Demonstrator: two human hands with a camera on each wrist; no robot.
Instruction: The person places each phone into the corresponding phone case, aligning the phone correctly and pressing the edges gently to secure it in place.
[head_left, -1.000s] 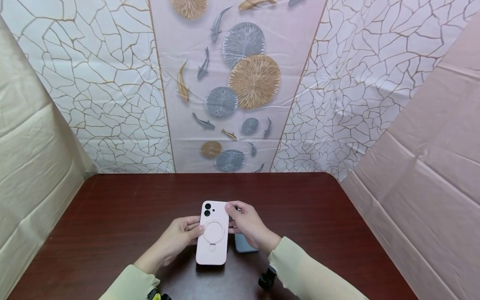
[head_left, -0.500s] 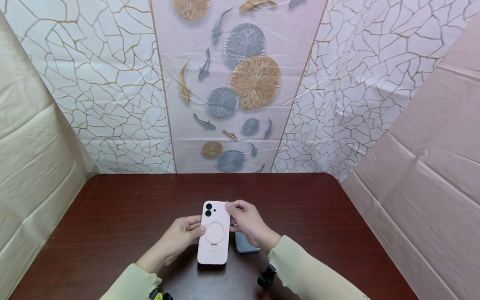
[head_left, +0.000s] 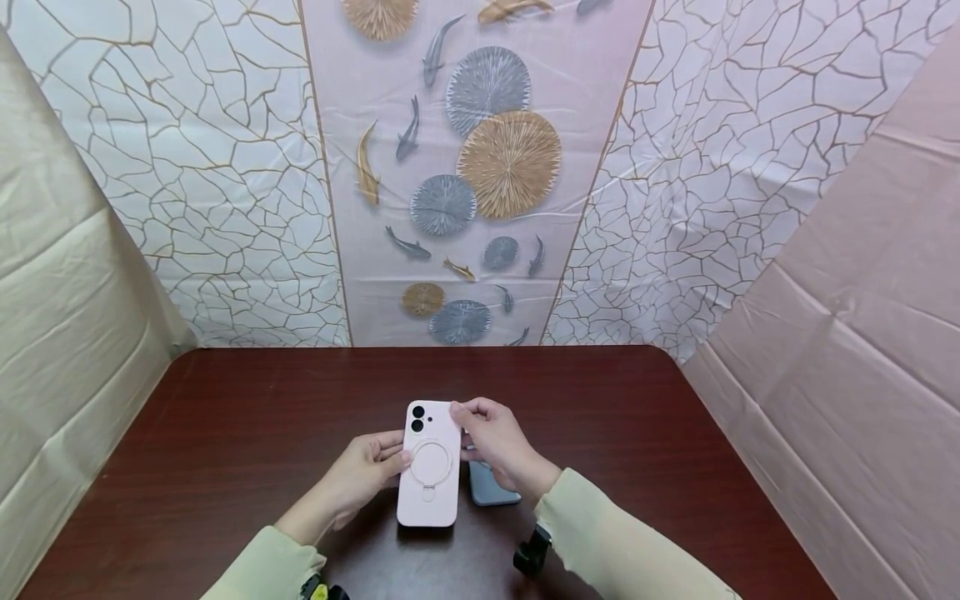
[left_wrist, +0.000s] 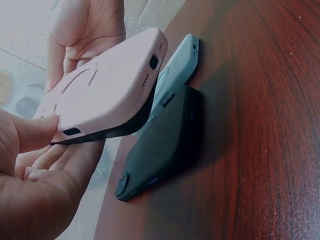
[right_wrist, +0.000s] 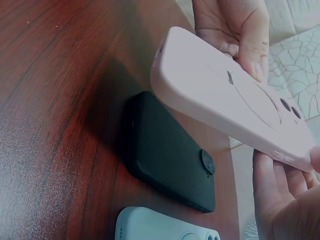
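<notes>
A pink phone case [head_left: 440,508] with a ring on its back and camera holes at its top is held up between both hands, back side facing up. In the left wrist view a dark layer [left_wrist: 117,131] shows along its underside. My left hand [head_left: 358,472] pinches the left edge, thumb on the back and fingers beneath. The right hand [head_left: 497,442] grips the upper right corner, thumb on top. Below the pink case, a black phone case [right_wrist: 172,150] lies on the table, hidden in the head view. A light blue phone case [head_left: 493,492] lies beside it, partly covered by my right hand.
The dark red wooden table [head_left: 247,433] has rounded far corners. A patterned cloth [head_left: 465,167] hangs behind it, with pale cloth walls [head_left: 75,292] on both sides. A black wrist-camera mount [head_left: 532,552] sits below the right sleeve.
The pink case has shifted slightly to the right and up, with both hands keeping their hold. The light blue case stays where it was.
</notes>
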